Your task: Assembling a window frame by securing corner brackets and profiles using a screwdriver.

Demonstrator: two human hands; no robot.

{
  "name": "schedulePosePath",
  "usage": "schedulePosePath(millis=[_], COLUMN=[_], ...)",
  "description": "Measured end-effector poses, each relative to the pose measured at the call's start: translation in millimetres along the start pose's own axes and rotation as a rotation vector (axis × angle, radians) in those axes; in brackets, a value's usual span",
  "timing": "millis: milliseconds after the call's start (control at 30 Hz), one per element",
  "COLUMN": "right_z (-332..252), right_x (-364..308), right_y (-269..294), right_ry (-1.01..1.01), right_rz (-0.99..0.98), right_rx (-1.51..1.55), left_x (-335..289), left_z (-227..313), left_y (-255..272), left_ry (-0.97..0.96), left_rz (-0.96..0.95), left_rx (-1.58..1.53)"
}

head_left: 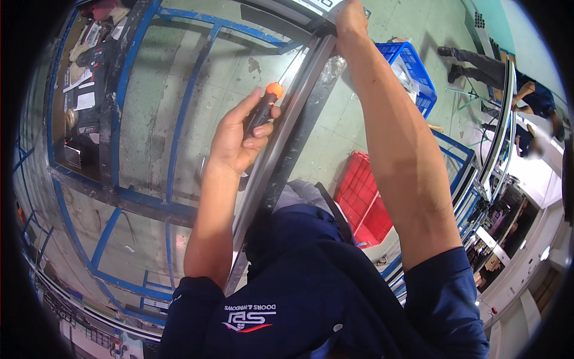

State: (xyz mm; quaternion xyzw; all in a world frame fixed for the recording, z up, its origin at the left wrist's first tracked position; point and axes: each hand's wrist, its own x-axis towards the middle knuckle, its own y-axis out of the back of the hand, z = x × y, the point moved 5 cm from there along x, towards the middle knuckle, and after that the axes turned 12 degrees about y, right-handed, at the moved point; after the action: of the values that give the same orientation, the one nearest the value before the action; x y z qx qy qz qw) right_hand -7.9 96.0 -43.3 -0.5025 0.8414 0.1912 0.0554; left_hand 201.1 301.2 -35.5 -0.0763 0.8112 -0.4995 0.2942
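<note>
My left hand (242,130) is closed around the black and orange handle of a screwdriver (263,112). Its thin metal shaft slants up and to the right, toward the far corner of a frame. Long grey metal profiles (286,122) run diagonally beside that hand, from the far corner down to my body. At the top my right hand (353,23) rests at the corner where the profile meets a crosspiece with a white printed surface (305,7). The fingers of that hand are partly hidden, and what they grip does not show clearly.
Blue metal bench framing (194,87) spans the left side. A tray (60,128) with tools and papers lies far left. On the right are a blue plastic crate (423,84) and a red crate (359,197). Another person (478,69) is at the upper right.
</note>
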Motion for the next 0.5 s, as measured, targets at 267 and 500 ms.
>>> schedulePosePath(millis=[267, 500], right_z=[6.6, 4.9], right_x=[8.9, 2.8], right_y=[2.3, -2.7], right_ry=[0.073, -0.017], right_rz=[-0.025, -0.008], right_rx=[-0.037, 0.057], left_x=[-20.2, -4.3], left_z=[0.7, -1.6], left_y=[-17.1, 11.5], left_ry=[-0.842, -0.033], left_rz=[0.791, 0.068], left_rx=[1.348, 0.067])
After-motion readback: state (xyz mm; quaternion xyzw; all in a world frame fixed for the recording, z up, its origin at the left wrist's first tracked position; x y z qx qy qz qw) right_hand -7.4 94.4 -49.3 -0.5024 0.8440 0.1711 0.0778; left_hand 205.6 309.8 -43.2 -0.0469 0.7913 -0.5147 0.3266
